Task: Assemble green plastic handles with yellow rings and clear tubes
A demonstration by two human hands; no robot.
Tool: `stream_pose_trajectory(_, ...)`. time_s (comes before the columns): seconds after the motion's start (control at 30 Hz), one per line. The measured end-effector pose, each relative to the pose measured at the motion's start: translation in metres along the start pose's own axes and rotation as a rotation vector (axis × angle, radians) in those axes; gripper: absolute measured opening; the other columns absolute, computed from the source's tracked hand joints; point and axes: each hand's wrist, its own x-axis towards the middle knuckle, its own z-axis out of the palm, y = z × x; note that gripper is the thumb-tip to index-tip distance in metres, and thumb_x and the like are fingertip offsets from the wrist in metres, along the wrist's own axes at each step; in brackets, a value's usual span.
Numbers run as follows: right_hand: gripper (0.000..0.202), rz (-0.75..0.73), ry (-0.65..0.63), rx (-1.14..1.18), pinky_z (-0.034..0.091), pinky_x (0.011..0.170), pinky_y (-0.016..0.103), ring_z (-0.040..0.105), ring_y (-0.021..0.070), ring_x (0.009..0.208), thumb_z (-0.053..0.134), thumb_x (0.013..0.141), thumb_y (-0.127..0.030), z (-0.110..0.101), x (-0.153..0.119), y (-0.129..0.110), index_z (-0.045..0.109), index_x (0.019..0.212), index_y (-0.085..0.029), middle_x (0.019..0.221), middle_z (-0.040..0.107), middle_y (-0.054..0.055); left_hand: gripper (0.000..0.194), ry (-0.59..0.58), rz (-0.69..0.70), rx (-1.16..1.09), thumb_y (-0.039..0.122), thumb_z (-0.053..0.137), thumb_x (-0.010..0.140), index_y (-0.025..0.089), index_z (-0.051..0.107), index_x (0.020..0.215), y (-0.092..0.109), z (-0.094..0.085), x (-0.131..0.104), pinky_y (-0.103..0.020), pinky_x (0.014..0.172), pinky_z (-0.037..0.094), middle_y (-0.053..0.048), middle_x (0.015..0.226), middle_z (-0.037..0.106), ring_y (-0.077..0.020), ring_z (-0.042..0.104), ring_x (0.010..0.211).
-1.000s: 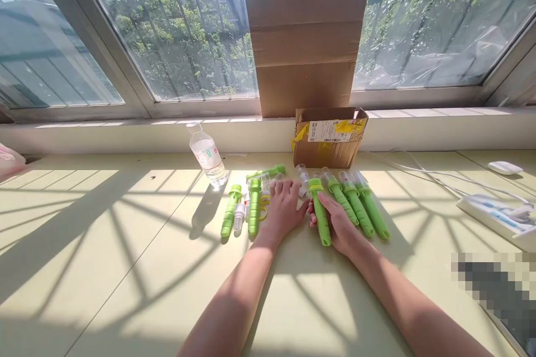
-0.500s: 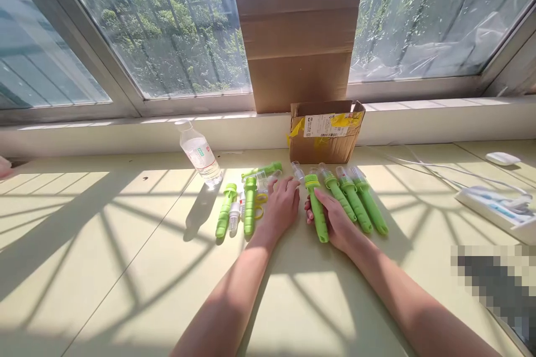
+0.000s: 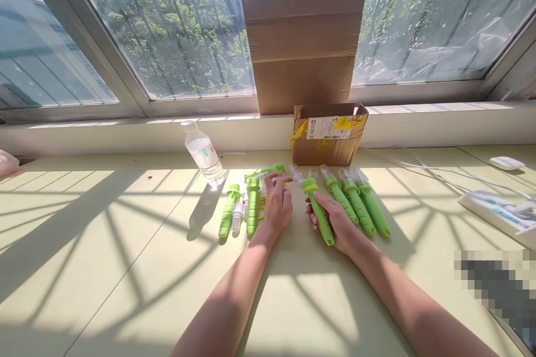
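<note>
My right hand is wrapped round a green ribbed plastic tube with a threaded neck, its neck end pointing away from me. My left hand is over the small parts to the left, fingers curled and bent toward the right; what is at its fingertips is too small to make out. Beside it lie yellow rings, a green tube, another green tube and a small clear-and-white piece. Behind, a green tube lies sideways. A clear cap lies beyond the held tube.
Several green tubes with clear caps lie right of my right hand. A water bottle stands at the left, and a cardboard box stands against the sill. A power strip with cables and a white object are at the right.
My left hand has drawn in slightly to the left, its fingers now more curled. The tube in my right hand has tilted a little, with its neck further left.
</note>
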Motion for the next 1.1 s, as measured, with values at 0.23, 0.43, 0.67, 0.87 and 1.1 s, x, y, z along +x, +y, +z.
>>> stream_pose_trajectory(0.23, 0.029, 0.015, 0.009, -0.008, 0.045, 0.043, 0.021, 0.050, 0.0092, 0.049, 0.064, 0.082, -0.045, 0.001, -0.001, -0.001, 0.066, 0.081, -0.016, 0.068, 0.062, 0.003, 0.038, 0.119, 0.008, 0.003, 0.021, 0.053, 0.086, 0.019, 0.047, 0.124, -0.002, 0.004, 0.002, -0.043, 0.092, 0.046, -0.013, 0.119, 0.051, -0.0243, 0.053, 0.107)
stream_pose_trajectory(0.43, 0.030, 0.005, 0.006, -0.044, 0.045, 0.043, 0.022, 0.050, 0.0091, 0.049, 0.064, 0.082, -0.046, 0.000, 0.000, 0.001, 0.066, 0.085, -0.016, 0.069, 0.062, 0.003, 0.032, 0.121, -0.161, -0.189, 0.031, 0.056, 0.087, 0.022, 0.052, 0.117, -0.006, 0.003, 0.005, -0.035, 0.076, 0.052, -0.010, 0.112, 0.059, -0.0193, 0.061, 0.088)
stream_pose_trajectory(0.67, 0.034, -0.013, -0.083, -0.284, 0.039, 0.040, 0.022, 0.049, 0.0086, 0.043, 0.062, 0.081, -0.048, 0.004, -0.001, 0.002, 0.064, 0.072, -0.016, 0.064, 0.061, 0.003, 0.030, 0.148, -0.358, -0.382, 0.034, 0.056, 0.088, 0.020, 0.054, 0.114, -0.003, -0.001, 0.008, -0.030, 0.068, 0.054, -0.009, 0.106, 0.061, -0.0153, 0.062, 0.075)
stream_pose_trajectory(0.87, 0.036, 0.000, -0.151, -0.401, 0.035, 0.040, 0.022, 0.048, 0.0090, 0.041, 0.061, 0.082, -0.049, 0.006, -0.005, -0.003, 0.066, 0.068, -0.016, 0.054, 0.058, 0.000, 0.031, 0.084, -0.439, -0.561, 0.038, 0.059, 0.085, 0.021, 0.056, 0.111, 0.007, -0.006, 0.009, -0.030, 0.063, 0.056, -0.008, 0.108, 0.062, -0.0129, 0.061, 0.067)
stream_pose_trajectory(1.1, 0.036, -0.013, -0.137, -0.404, 0.034, 0.038, 0.022, 0.047, 0.0095, 0.039, 0.062, 0.081, -0.050, 0.006, -0.004, 0.001, 0.066, 0.066, -0.017, 0.049, 0.056, 0.000, 0.031, 0.005, -0.549, -0.756, 0.039, 0.063, 0.082, 0.022, 0.061, 0.108, 0.008, -0.011, 0.014, -0.031, 0.060, 0.056, -0.009, 0.115, 0.063, -0.0198, 0.067, 0.075)
